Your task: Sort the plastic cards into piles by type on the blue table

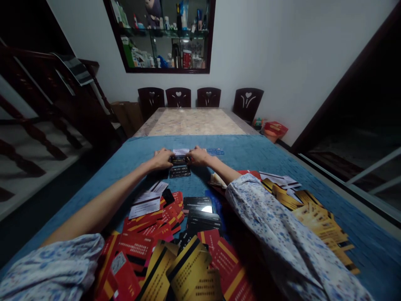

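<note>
Both arms reach forward across the worktop (313, 167), which is covered by a blue cloth, and the hands meet at a small stack of black cards (179, 160) lying well out from the person. The left hand (163, 158) rests on the stack's left end and the right hand (198, 156) on its right end; the fingers of both are curled down onto the cards, touching them from either side, though whether they pinch or merely press cannot be told at this size. The stack lies flat with its long axis running left to right, a short end toward each hand. A second black card (179, 171) lies flat just beside it on the near side, with the same left-to-right orientation. A white card (181, 151) sits at the far edge of the stack, and a blue card (215, 151) lies just right of the right hand. Beyond the hands the blue cloth is open up to its far edge, where a bare marbled tabletop (194, 122) continues to four dark chairs (178, 97) at the wall. The cloth also lies open on the left of the left forearm and on the right beyond the right hand. Nearer the person the room narrows: red cards (150, 225) and further black cards (202, 217) lie heaped between the forearms, and gold cards (319, 217) are spread along the right side, close to the worktop's right edge.
</note>
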`<state>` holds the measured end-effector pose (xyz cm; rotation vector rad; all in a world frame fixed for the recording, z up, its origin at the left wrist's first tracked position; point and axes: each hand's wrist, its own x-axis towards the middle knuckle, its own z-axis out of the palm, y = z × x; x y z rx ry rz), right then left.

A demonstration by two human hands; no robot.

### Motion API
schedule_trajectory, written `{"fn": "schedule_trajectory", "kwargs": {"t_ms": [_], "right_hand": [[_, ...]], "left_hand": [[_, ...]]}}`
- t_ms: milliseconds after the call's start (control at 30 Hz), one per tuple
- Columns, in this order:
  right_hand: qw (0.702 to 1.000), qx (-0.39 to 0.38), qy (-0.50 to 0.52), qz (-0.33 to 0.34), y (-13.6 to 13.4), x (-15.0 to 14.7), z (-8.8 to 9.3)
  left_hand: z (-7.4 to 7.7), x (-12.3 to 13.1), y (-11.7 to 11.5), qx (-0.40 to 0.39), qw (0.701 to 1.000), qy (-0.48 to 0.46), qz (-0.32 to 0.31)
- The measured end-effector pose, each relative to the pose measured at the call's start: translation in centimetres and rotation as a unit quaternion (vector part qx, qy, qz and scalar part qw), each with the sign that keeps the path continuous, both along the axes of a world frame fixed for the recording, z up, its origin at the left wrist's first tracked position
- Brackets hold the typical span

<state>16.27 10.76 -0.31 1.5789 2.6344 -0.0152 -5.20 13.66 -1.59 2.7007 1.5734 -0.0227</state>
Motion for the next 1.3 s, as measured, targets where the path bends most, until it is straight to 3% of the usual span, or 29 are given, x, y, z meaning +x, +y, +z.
{"fn": "schedule_trajectory", "kwargs": {"t_ms": [300, 867, 1300], "right_hand": [[1.000, 0.012, -0.001, 0.018, 1.2, 0.1, -1.0], [0.999, 0.030, -0.001, 0.029, 0.9, 0.1, -1.0], [0.999, 0.037, 0.003, 0.029, 1.0, -0.3, -0.6]], "left_hand": [[0.3, -0.1, 0.4, -0.019, 1.000, 0.003, -0.007], [1.1, -0.3, 0.4, -0.046, 0.997, 0.030, -0.052], [1.1, -0.4, 0.7, -0.014, 0.996, 0.037, -0.076]]}}
